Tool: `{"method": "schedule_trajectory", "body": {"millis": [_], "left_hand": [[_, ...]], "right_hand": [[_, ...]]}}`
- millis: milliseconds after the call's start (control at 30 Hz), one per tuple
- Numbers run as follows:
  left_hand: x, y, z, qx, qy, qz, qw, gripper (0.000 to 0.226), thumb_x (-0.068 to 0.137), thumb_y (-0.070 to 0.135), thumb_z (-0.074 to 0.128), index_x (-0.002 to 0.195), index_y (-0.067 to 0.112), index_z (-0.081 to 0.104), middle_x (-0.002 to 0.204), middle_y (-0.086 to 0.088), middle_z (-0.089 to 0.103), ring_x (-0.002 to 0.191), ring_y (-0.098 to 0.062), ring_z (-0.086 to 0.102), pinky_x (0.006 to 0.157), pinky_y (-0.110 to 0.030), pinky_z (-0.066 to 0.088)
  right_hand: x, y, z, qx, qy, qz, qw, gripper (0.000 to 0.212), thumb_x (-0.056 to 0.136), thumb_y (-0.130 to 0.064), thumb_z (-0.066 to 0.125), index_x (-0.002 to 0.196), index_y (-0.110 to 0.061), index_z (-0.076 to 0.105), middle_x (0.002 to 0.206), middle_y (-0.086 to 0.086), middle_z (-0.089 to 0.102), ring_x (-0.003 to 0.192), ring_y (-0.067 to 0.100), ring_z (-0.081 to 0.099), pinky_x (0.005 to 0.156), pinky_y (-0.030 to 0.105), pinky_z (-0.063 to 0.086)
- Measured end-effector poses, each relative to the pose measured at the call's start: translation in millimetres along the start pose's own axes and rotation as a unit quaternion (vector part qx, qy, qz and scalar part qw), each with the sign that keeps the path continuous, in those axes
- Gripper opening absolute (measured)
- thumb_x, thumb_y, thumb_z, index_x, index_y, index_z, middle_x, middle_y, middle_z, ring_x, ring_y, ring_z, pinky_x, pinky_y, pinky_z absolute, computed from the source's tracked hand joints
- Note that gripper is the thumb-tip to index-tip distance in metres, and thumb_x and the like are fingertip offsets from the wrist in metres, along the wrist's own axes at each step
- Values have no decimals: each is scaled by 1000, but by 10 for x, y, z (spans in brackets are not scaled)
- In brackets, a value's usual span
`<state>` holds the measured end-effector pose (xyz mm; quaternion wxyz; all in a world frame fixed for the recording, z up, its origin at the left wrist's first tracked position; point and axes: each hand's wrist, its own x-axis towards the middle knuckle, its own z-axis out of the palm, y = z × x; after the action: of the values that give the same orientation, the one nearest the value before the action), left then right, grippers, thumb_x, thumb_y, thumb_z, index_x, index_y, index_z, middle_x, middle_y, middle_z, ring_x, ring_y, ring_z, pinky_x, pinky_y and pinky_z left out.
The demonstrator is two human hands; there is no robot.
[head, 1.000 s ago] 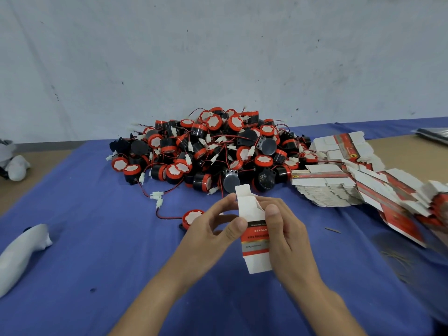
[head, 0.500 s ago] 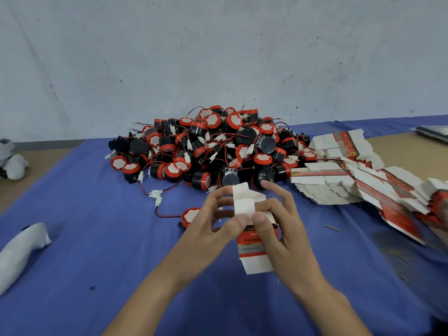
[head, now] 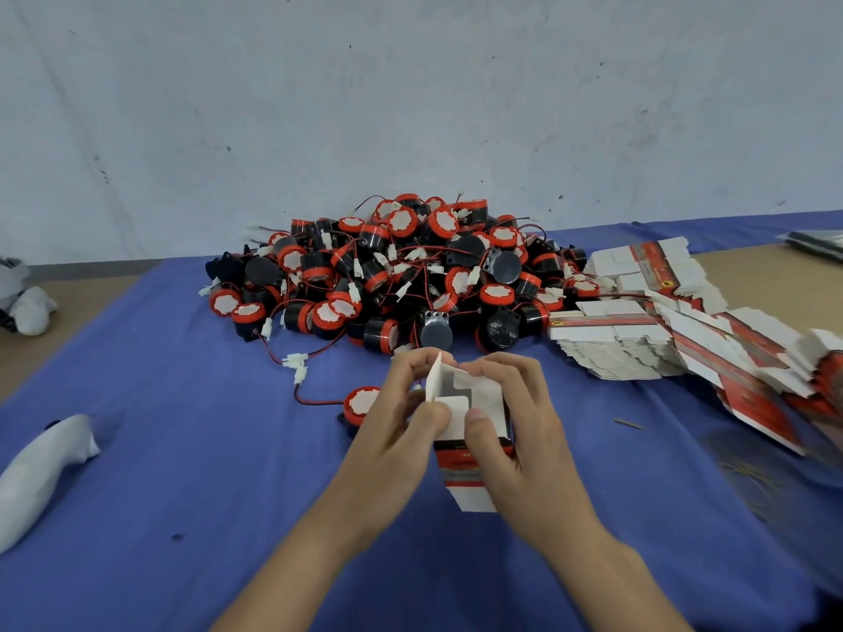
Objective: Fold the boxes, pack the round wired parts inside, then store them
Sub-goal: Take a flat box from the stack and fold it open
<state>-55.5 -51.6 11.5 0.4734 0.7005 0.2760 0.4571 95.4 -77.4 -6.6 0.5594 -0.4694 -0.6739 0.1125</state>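
A small white and red box (head: pixel 465 467) is held between both hands over the blue cloth, its far end open and its flaps spread. My left hand (head: pixel 401 426) pinches the left flap and my right hand (head: pixel 515 431) grips the right side, both thumbs pressing on the flaps. One round red and black wired part (head: pixel 360 403) lies just left of my left hand, its red wire running to a white plug. A big pile of the same wired parts (head: pixel 401 275) sits behind the hands.
Stacks of flat unfolded boxes (head: pixel 638 330) fan out along the right side. A white cloth bundle (head: pixel 41 467) lies at the left on the blue cloth (head: pixel 182 449). A grey wall stands right behind the pile.
The box has been turned so its open end faces me more. The end flaps have spread open and both thumbs have shifted onto them.
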Motion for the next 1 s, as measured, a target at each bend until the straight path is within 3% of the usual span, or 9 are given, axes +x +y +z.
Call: {"method": "schedule_trajectory", "body": {"millis": [167, 267, 400, 533, 633, 733, 833, 933, 1000], "left_hand": [[2, -21, 75, 25, 67, 45, 996, 39, 92, 12, 40, 123, 32, 53, 107, 9, 66, 95, -13, 64, 76, -21, 55], [10, -52, 93, -4, 97, 31, 995, 36, 89, 20, 41, 120, 31, 55, 110, 10, 67, 97, -15, 65, 77, -23, 57], [56, -82, 29, -47, 39, -16, 998, 33, 95, 42, 49, 126, 32, 54, 121, 5, 65, 112, -21, 63, 93, -26, 55], [99, -48, 29, -168, -14, -90, 981, 58, 88, 69, 57, 134, 35, 56, 130, 2, 66, 125, -20, 60, 96, -31, 52], [131, -36, 48, -287, -22, -138, 948, 55, 92, 61, 50, 136, 29, 59, 125, 2, 68, 125, -23, 60, 96, -34, 53], [118, -65, 47, -282, -32, -149, 947, 44, 97, 47, 55, 137, 28, 57, 133, -7, 64, 123, -28, 61, 97, -39, 53], [106, -64, 44, -293, -43, -179, 938, 49, 93, 36, 63, 139, 23, 54, 133, -11, 64, 116, -28, 65, 85, -36, 55], [98, -102, 46, -284, -42, -193, 938, 50, 91, 28, 67, 138, 19, 52, 125, -13, 68, 107, -27, 69, 76, -33, 57], [94, -119, 49, -284, -45, -199, 937, 51, 90, 24, 70, 138, 19, 52, 123, -13, 69, 105, -28, 70, 76, -33, 58]], "right_hand": [[-11, -13, 36, 0, -4, 15, 1000, 34, 94, -40, 43, 125, -52, 46, 126, -15, 47, 115, 10, 56, 83, 8, 44], [-19, -11, 53, -16, 2, 13, 1000, 33, 92, -41, 43, 123, -35, 54, 125, -15, 45, 115, 11, 56, 82, 11, 45], [-3, -11, 18, -11, 22, 23, 999, 32, 91, -42, 43, 115, -27, 59, 123, -14, 46, 112, 11, 55, 81, 13, 46], [4, 23, -30, -17, 42, 23, 999, 34, 89, -40, 42, 110, -19, 59, 123, -13, 45, 113, 11, 54, 81, 11, 44], [-4, 50, -63, -31, 40, 20, 999, 34, 88, -39, 41, 109, -19, 58, 125, -14, 44, 111, 11, 54, 78, 9, 43], [-19, 50, -63, -54, 22, 8, 998, 32, 85, -37, 42, 108, -22, 58, 126, -14, 42, 110, 7, 53, 75, 4, 41], [-16, 46, -67, -68, -6, 2, 998, 38, 85, -41, 44, 120, -26, 52, 130, -14, 39, 113, 1, 51, 78, 6, 41], [-17, 38, -96, -66, -33, -16, 997, 61, 89, -64, 49, 141, -37, 30, 135, -22, 31, 109, -5, 50, 82, 7, 43], [-15, 23, -102, -80, -55, -21, 995, 74, 86, -81, 42, 146, -42, 22, 137, -28, 26, 111, -2, 50, 86, 18, 49]]}}
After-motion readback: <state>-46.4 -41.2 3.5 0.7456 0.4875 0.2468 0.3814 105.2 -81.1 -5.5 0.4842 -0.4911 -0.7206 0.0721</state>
